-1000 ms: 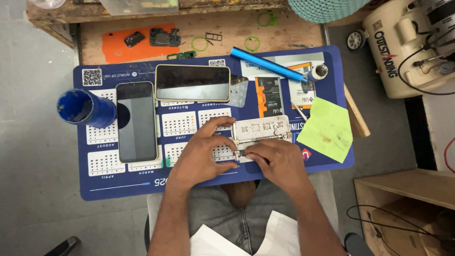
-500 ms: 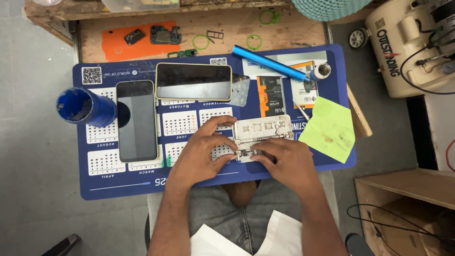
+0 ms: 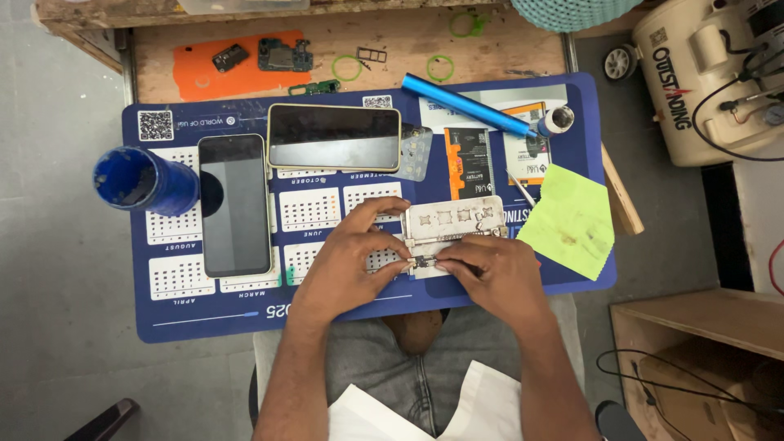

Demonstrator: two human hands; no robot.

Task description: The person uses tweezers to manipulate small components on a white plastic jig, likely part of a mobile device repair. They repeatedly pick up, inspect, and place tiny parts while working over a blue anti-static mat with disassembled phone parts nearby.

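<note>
Right now both hands meet over the flat silvery metal stencil plate (image 3: 456, 222) lying on the blue calendar-printed work mat (image 3: 245, 310). Left hand (image 3: 347, 261) pinches narrow on a tiny dark chip-like part (image 3: 424, 262) at the plate's near edge, right hand (image 3: 498, 273) pinching it from the other side. Far left, two dark-screened phones (image 3: 235, 204) lie flat; a lime-green cloth (image 3: 572, 220) sits just right.

Both hands (image 3: 425, 265) together, fingertips pinched
</note>
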